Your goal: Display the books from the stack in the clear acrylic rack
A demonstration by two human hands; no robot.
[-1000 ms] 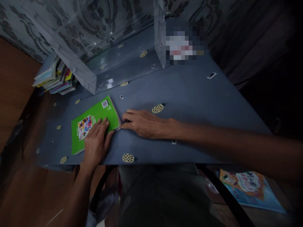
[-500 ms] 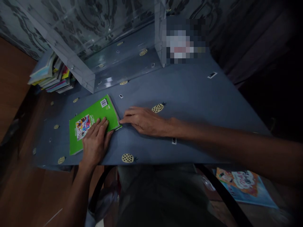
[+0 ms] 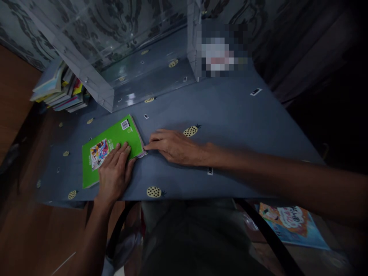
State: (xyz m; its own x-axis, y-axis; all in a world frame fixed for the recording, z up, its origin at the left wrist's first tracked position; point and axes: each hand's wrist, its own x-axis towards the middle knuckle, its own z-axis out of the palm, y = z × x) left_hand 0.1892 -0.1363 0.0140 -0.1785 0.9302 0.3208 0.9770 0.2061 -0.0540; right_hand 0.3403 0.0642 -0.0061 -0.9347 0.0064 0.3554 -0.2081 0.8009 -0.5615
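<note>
A green paperback book (image 3: 119, 132) lies back cover up on the cloth-covered table, showing a barcode and a colourful cartoon picture. My left hand (image 3: 115, 163) rests flat on its cover, fingers stretched out over the right lower part and partly hiding the picture. From the right, my right hand (image 3: 172, 147) reaches the book's right-hand corner. Its index fingertip meets the slightly ruffled page edges there, while the other fingers are curled in. The thumb's tip is hidden under that hand.
A clear acrylic rack (image 3: 97, 90) stands along the back of the table. Left of it is a stack of books (image 3: 61, 90). A blurred-out object (image 3: 221, 53) sits at the back right. Below the table's front edge lies an orange and blue printed item (image 3: 293, 226).
The whole view shifts slightly left. At the book's right corner, the green bit under the fingertip is gone from sight and pale page edges show. My left hand stays on the cover.
</note>
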